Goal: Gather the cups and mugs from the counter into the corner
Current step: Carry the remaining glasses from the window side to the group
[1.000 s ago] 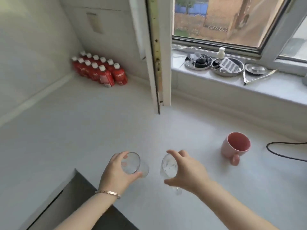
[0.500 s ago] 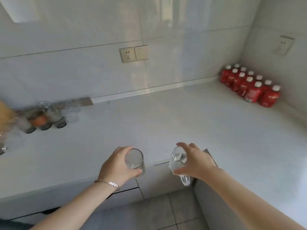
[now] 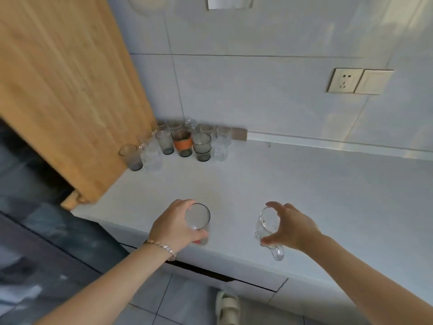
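The left hand (image 3: 174,227) wraps a clear tumbler (image 3: 197,220) from its 9 o'clock side, grip closed around the wall, thumb near the base. The tumbler's long axis is close to upright, mouth opening up toward the camera, over the front edge of the white bench (image 3: 316,195). The right hand (image 3: 291,227) holds a clear handled mug (image 3: 267,227) from its 3 o'clock side, fingers arched over the rim, thumb low; the mug tips slightly, mouth toward 11 o'clock, handle pointing to 5 o'clock. Both forearms reach in from 6 o'clock. No writing is readable. Gathered glasses (image 3: 180,143) stand at 12 o'clock in the corner beside a wooden panel (image 3: 65,90).
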A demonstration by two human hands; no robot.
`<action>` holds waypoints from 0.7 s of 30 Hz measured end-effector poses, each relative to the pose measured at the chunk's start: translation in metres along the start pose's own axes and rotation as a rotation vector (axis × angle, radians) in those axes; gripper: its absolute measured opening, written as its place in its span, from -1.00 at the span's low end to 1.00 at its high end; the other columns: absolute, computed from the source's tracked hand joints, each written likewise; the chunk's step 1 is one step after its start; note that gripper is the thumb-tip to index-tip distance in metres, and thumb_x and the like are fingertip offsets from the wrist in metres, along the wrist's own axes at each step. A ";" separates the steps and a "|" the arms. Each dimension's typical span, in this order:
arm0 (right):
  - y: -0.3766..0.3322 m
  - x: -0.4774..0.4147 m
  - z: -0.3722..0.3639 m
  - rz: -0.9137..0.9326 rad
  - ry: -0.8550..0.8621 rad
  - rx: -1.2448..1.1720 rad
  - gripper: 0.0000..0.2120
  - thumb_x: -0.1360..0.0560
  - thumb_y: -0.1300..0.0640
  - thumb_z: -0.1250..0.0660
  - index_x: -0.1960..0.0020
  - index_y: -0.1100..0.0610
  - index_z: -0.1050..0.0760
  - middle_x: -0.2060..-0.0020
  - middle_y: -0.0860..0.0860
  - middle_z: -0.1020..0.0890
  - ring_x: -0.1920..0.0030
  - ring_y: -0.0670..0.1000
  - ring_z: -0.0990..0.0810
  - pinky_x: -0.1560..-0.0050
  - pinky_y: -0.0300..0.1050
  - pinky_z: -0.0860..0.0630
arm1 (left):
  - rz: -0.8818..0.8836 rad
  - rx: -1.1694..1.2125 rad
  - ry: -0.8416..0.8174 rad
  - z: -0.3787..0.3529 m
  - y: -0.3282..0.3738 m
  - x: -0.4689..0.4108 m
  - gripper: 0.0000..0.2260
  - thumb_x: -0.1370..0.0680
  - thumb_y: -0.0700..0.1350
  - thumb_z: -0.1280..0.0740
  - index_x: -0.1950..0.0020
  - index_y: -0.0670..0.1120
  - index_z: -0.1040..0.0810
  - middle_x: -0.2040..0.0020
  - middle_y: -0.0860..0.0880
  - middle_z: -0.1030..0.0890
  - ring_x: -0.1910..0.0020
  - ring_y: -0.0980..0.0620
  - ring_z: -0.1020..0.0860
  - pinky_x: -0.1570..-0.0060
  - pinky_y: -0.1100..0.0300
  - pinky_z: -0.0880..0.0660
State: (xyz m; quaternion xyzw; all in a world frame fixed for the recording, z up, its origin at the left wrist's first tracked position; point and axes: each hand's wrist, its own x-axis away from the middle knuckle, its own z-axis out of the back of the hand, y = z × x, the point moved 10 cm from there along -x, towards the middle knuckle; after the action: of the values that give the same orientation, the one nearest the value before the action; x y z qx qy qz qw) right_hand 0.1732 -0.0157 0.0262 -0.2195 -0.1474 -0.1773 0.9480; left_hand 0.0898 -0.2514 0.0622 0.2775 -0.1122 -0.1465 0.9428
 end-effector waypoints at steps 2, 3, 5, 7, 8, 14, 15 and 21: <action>-0.023 -0.036 -0.006 0.033 -0.028 0.002 -0.10 -0.19 -0.17 -0.50 -0.42 -0.15 -0.15 -0.18 -0.04 -0.44 -0.09 0.02 -0.56 0.06 -0.21 -0.43 | 0.039 -0.001 0.022 0.013 -0.020 -0.027 -0.32 -0.22 0.00 -0.53 -0.31 0.02 -0.40 -0.07 0.13 -0.40 -0.04 0.06 -0.49 -0.05 0.19 -0.46; -0.034 -0.054 -0.009 0.050 -0.043 0.005 -0.10 -0.19 -0.16 -0.50 -0.43 -0.15 -0.14 -0.18 -0.04 -0.43 -0.11 0.03 -0.56 0.06 -0.21 -0.42 | 0.055 -0.009 0.032 0.018 -0.029 -0.041 -0.32 -0.22 0.00 -0.53 -0.30 0.02 -0.40 -0.07 0.14 -0.40 -0.01 0.07 -0.48 -0.03 0.20 -0.45; -0.055 -0.092 -0.011 0.082 -0.061 0.007 -0.10 -0.20 -0.15 -0.50 -0.43 -0.15 -0.14 -0.19 -0.04 -0.43 -0.13 0.03 -0.55 0.03 -0.20 -0.42 | 0.089 -0.010 0.054 0.029 -0.047 -0.071 -0.32 -0.23 0.00 -0.53 -0.31 0.04 -0.39 -0.11 0.14 -0.42 -0.01 0.07 -0.48 -0.03 0.19 -0.46; -0.074 -0.131 -0.011 0.103 -0.068 0.005 -0.11 -0.21 -0.14 -0.49 -0.44 -0.15 -0.13 -0.20 -0.04 -0.42 -0.14 0.04 -0.55 -0.01 -0.19 -0.44 | 0.127 -0.006 0.071 0.040 -0.062 -0.103 -0.29 -0.23 0.01 -0.53 -0.34 0.04 -0.37 -0.15 0.13 -0.43 -0.05 0.07 -0.50 -0.06 0.17 -0.48; -0.083 -0.148 -0.010 0.109 -0.075 0.005 -0.11 -0.22 -0.14 -0.48 -0.45 -0.14 -0.12 -0.21 -0.04 -0.42 -0.13 0.04 -0.55 -0.03 -0.18 -0.46 | 0.143 -0.017 0.071 0.046 -0.068 -0.119 -0.29 -0.24 0.02 -0.53 -0.35 0.04 -0.36 -0.18 0.12 -0.43 -0.06 0.07 -0.50 -0.05 0.17 -0.48; -0.126 -0.236 -0.007 0.123 -0.109 -0.008 -0.12 -0.26 -0.13 -0.47 -0.46 -0.13 -0.10 -0.23 -0.03 -0.40 -0.11 0.04 -0.57 -0.01 -0.19 -0.47 | 0.186 -0.072 0.047 0.070 -0.100 -0.217 -0.31 -0.27 0.01 -0.51 -0.36 0.01 -0.35 -0.30 0.04 -0.42 -0.17 0.01 -0.50 -0.10 0.13 -0.49; -0.132 -0.247 -0.008 0.126 -0.112 -0.009 -0.12 -0.27 -0.13 -0.47 -0.46 -0.13 -0.10 -0.24 -0.03 -0.39 -0.11 0.04 -0.56 -0.01 -0.20 -0.46 | 0.183 -0.072 0.043 0.072 -0.102 -0.233 -0.33 -0.28 -0.01 -0.50 -0.35 0.00 -0.35 -0.30 0.02 -0.42 -0.18 -0.01 -0.50 -0.11 0.12 -0.48; -0.146 -0.288 -0.018 0.074 -0.119 -0.037 -0.12 -0.27 -0.15 -0.47 -0.47 -0.13 -0.09 -0.27 -0.05 -0.38 -0.13 0.03 -0.55 -0.05 -0.19 -0.47 | 0.151 -0.067 -0.049 0.060 -0.117 -0.324 -0.34 -0.32 -0.07 -0.50 -0.36 -0.10 -0.32 -0.33 -0.08 -0.40 -0.26 -0.07 -0.46 -0.22 0.09 -0.45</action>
State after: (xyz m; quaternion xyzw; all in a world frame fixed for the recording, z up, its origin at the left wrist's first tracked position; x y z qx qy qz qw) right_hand -0.1389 -0.0685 -0.0390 -0.2523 -0.1922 -0.1313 0.9392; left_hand -0.2544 -0.2655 0.0041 0.2328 -0.1507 -0.0855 0.9569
